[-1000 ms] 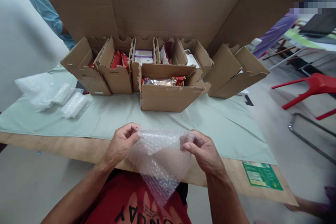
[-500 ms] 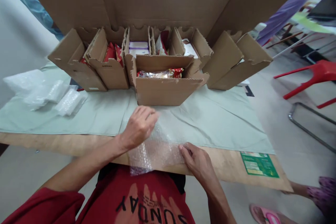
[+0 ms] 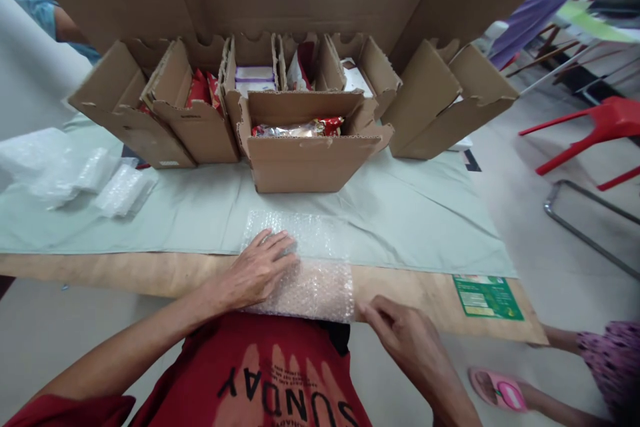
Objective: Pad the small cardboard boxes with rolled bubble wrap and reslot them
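A clear sheet of bubble wrap [image 3: 313, 260] lies flat on the table's near edge, half on the pale green cloth [image 3: 410, 220], half on the bare wood. My left hand [image 3: 255, 270] rests palm down on its left part, fingers stretched out. My right hand [image 3: 400, 333] hovers just off the sheet's near right corner, past the table edge, fingers loosely curled and holding nothing I can see. Directly behind the sheet stands an open cardboard box [image 3: 307, 160] with shiny snack packets inside.
A row of open cardboard boxes [image 3: 190, 127] with red packets and white items stands behind, under a tall cardboard wall. Rolled bubble wrap pieces [image 3: 120, 187] lie at left. A green label [image 3: 487, 297] sits at the table's right corner. Another person's foot in a pink slipper [image 3: 497, 390] is at lower right.
The bubble wrap, held up in both hands, came down and was spread flat on the table. My left hand slid over it; my right hand let go and drew back.
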Tool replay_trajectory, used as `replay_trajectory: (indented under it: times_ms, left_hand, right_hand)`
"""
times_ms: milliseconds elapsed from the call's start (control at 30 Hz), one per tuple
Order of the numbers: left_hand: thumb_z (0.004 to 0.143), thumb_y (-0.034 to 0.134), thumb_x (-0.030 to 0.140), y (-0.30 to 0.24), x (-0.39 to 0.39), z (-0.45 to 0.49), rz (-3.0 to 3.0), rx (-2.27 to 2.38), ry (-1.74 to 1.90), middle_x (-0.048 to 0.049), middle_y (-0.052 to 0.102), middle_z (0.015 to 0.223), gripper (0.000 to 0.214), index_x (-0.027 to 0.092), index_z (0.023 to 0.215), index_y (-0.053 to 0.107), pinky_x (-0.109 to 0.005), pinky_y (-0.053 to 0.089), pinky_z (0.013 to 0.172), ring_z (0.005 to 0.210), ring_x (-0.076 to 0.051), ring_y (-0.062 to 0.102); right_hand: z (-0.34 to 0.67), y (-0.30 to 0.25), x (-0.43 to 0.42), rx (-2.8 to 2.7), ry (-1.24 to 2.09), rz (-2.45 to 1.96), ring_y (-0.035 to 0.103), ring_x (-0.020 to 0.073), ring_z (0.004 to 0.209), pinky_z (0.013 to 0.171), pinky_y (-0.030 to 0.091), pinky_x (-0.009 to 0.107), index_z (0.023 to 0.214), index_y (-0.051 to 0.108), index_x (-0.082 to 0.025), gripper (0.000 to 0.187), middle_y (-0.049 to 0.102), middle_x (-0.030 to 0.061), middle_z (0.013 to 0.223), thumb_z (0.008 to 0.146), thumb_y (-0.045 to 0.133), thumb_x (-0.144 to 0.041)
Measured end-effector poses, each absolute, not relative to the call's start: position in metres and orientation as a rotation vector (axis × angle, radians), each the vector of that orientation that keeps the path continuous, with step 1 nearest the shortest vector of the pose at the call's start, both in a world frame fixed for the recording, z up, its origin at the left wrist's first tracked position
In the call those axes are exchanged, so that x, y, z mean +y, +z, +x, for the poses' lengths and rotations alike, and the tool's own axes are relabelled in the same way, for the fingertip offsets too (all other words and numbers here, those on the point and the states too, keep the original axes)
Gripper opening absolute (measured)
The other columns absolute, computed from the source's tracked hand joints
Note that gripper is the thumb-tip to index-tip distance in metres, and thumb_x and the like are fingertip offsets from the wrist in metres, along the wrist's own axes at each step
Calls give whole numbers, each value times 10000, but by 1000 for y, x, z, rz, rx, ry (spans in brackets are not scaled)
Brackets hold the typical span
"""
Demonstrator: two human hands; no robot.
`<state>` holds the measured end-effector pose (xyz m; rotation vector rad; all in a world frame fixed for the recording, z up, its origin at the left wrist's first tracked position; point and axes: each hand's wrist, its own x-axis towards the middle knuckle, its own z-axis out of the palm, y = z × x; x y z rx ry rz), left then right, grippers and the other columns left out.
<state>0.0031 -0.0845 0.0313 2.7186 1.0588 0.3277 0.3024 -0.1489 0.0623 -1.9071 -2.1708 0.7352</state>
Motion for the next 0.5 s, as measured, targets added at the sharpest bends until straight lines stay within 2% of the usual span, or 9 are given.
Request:
replay_trajectory:
  times_ms: [33, 100, 133, 200, 267, 333, 400, 500]
  left_hand:
    - [961, 539, 149, 32, -85, 7, 2717, 1056, 331, -159, 558, 1478, 351, 186, 1307, 587, -563, 353, 1193, 1439, -312, 456]
    - [966, 548, 187, 29, -87, 16, 2719, 1061, 303, -175, 515, 1522, 391, 175, 1357, 558, -562, 356, 1190, 1454, -322, 437]
    - [969, 560, 226, 26, -88, 18, 2721, 1072, 280, -180, 499, 1539, 418, 172, 1382, 543, -563, 355, 1189, 1460, -329, 429]
    - [972, 583, 317, 19, -90, 15, 2722, 1126, 235, -179, 482, 1558, 479, 175, 1425, 518, -575, 344, 1192, 1465, -344, 422]
    - [977, 581, 375, 15, -93, -2, 2701, 1265, 207, -176, 480, 1563, 511, 180, 1443, 510, -593, 335, 1191, 1468, -363, 416]
    - [986, 562, 363, 15, -100, -27, 2650, 1438, 204, -179, 481, 1562, 493, 176, 1439, 516, -597, 340, 1187, 1474, -373, 405]
    - [988, 547, 330, 21, -111, -52, 2597, 1552, 254, -181, 491, 1551, 466, 172, 1426, 524, -586, 343, 1192, 1485, -367, 389]
    - [961, 585, 347, 32, -129, -68, 2599, 1457, 332, -175, 470, 1565, 511, 185, 1439, 505, -577, 326, 1207, 1514, -357, 337]
  right_hand:
    - [296, 62, -143, -2142, 607, -1858, 638, 193, 587, 572, 422, 304, 716, 634, -236, 399, 710, 37, 661, 1005, 466, -453]
    - [277, 56, -125, -2147, 395, -1689, 719, 248, 911, 782, 514, 346, 1007, 711, -216, 285, 781, 104, 1002, 1011, 480, -382]
    - [266, 50, -114, -2204, 338, -1599, 687, 274, 1101, 903, 509, 382, 1166, 691, -202, 291, 746, 131, 1201, 1006, 493, -344]
    - [254, 35, -95, -2376, 287, -1480, 575, 306, 1315, 1012, 473, 445, 1314, 637, -198, 355, 626, 143, 1433, 988, 526, -288]
    - [260, 20, -88, -2465, 229, -1492, 528, 329, 1371, 1031, 454, 492, 1330, 633, -196, 369, 578, 146, 1490, 981, 539, -273]
    - [283, 12, -96, -2410, 123, -1572, 546, 342, 1353, 1029, 439, 515, 1309, 645, -192, 353, 625, 150, 1436, 986, 530, -273]
    - [313, 14, -118, -2323, 47, -1575, 573, 332, 1325, 1023, 438, 501, 1324, 632, -198, 364, 668, 147, 1376, 983, 518, -255]
    - [335, 27, -156, -2390, 144, -1421, 541, 312, 1363, 1034, 448, 469, 1450, 526, -202, 511, 585, 155, 1476, 941, 554, -246]
